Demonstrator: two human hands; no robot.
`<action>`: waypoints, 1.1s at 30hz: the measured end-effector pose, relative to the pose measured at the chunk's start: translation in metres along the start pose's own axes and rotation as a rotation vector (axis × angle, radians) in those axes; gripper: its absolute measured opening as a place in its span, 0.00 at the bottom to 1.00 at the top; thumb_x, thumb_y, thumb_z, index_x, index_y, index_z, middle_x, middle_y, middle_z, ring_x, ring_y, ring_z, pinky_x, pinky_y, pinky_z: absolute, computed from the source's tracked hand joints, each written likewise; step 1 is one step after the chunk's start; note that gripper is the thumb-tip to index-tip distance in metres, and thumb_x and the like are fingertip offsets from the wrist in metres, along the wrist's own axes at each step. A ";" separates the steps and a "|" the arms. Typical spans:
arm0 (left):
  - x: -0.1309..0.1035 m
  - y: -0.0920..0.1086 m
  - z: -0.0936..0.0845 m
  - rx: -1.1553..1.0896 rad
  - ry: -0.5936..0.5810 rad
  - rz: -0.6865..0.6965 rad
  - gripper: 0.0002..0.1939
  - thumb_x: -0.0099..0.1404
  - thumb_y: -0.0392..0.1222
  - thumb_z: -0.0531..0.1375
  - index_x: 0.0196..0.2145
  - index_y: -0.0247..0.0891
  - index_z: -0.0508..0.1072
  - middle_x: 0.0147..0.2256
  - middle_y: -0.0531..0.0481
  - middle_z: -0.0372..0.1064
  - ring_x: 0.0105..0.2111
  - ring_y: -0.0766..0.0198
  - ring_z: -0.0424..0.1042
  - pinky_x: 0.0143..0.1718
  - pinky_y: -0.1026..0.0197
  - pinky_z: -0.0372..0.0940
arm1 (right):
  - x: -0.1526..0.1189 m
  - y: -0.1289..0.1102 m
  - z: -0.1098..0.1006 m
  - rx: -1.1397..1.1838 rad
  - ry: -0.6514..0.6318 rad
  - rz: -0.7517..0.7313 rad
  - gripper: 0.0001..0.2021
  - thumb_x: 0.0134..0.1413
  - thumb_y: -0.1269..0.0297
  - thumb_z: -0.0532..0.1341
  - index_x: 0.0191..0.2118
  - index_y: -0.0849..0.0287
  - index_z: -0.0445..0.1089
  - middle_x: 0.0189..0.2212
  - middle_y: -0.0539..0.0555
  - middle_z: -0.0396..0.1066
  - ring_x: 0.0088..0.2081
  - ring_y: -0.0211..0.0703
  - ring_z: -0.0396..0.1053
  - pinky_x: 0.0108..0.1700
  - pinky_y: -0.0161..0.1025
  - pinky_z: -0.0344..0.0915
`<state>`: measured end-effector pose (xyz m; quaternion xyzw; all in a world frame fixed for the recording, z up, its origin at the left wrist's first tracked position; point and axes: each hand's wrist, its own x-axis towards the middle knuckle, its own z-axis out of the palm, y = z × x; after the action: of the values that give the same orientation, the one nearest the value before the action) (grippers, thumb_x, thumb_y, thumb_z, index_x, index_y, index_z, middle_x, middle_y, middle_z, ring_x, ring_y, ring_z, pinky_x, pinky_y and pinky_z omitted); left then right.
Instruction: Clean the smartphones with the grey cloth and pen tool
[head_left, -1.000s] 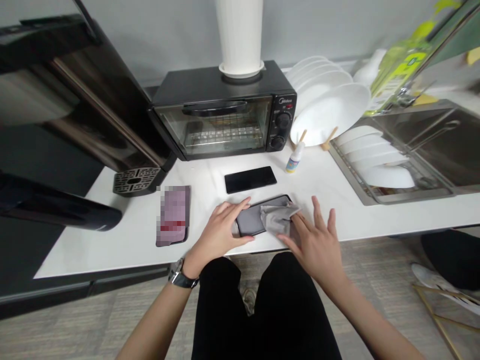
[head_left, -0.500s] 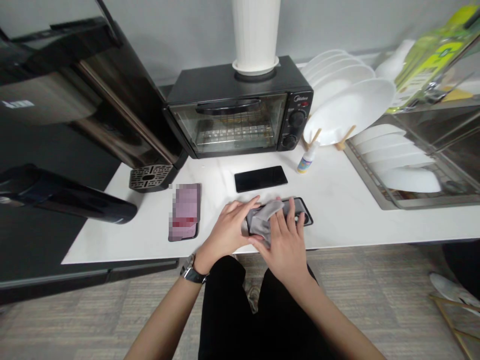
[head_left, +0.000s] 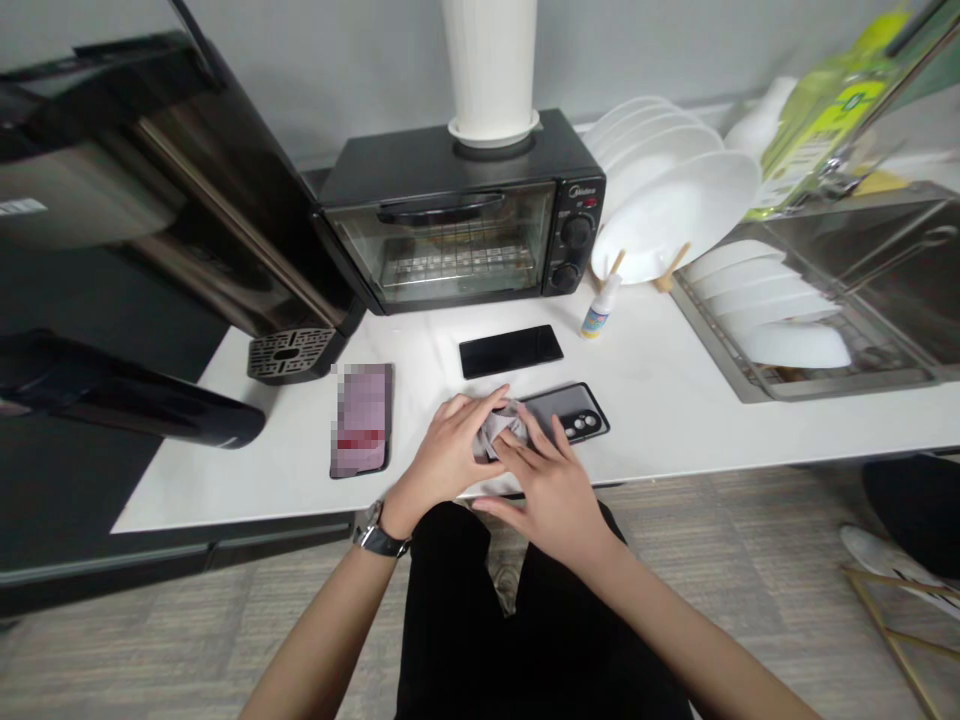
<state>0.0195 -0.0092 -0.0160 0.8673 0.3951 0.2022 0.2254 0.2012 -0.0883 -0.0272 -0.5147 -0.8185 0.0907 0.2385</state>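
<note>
A clear grey phone case [head_left: 553,404] with a black rim and round camera holes lies at the counter's front edge. My left hand [head_left: 441,452] holds its left end, thumb at the near side and fingers at the far side. Bunched on that end is a grey cloth [head_left: 501,420]. The fingertips of my right hand [head_left: 559,490] press the cloth into the case, with the thumb stretched out below. Part of the cloth and the case's left end are hidden by my hands. Behind the case lies a black phone [head_left: 511,351], and left of my hands a phone with a lit pinkish screen [head_left: 367,415].
A small spray bottle [head_left: 598,312] stands before a toaster oven [head_left: 457,240] and a rack of white plates [head_left: 667,220]. On the right, bowls [head_left: 795,345] sit in a metal sink rack. A dark flask [head_left: 150,400] and drinks machine [head_left: 300,350] stand left.
My right hand has moved the cloth leftward along the case, gathering it nearer my left hand, and the camera-hole end is now uncovered. The view has shifted slightly.
</note>
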 end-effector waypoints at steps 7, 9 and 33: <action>0.001 0.002 -0.001 -0.047 -0.026 -0.043 0.55 0.60 0.48 0.75 0.76 0.49 0.50 0.65 0.47 0.70 0.57 0.47 0.67 0.62 0.45 0.62 | -0.043 0.068 -0.041 -0.260 0.110 0.106 0.27 0.71 0.45 0.59 0.65 0.57 0.71 0.64 0.58 0.73 0.76 0.69 0.50 0.72 0.77 0.45; 0.001 0.002 -0.002 -0.058 -0.026 -0.049 0.55 0.61 0.48 0.75 0.76 0.50 0.50 0.65 0.47 0.70 0.57 0.47 0.67 0.63 0.45 0.62 | -0.040 0.074 -0.039 -0.313 0.146 0.154 0.30 0.70 0.43 0.59 0.66 0.60 0.70 0.64 0.61 0.72 0.76 0.73 0.46 0.71 0.79 0.44; 0.000 0.000 -0.002 -0.050 -0.019 -0.033 0.56 0.61 0.48 0.75 0.76 0.51 0.48 0.63 0.45 0.70 0.60 0.46 0.67 0.65 0.43 0.61 | -0.032 0.059 -0.035 -0.313 0.188 0.229 0.29 0.70 0.41 0.58 0.64 0.58 0.71 0.57 0.61 0.78 0.75 0.73 0.49 0.72 0.78 0.45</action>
<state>0.0190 -0.0087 -0.0141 0.8567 0.4022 0.1998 0.2540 0.2764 -0.0932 -0.0290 -0.6412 -0.7330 -0.0593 0.2192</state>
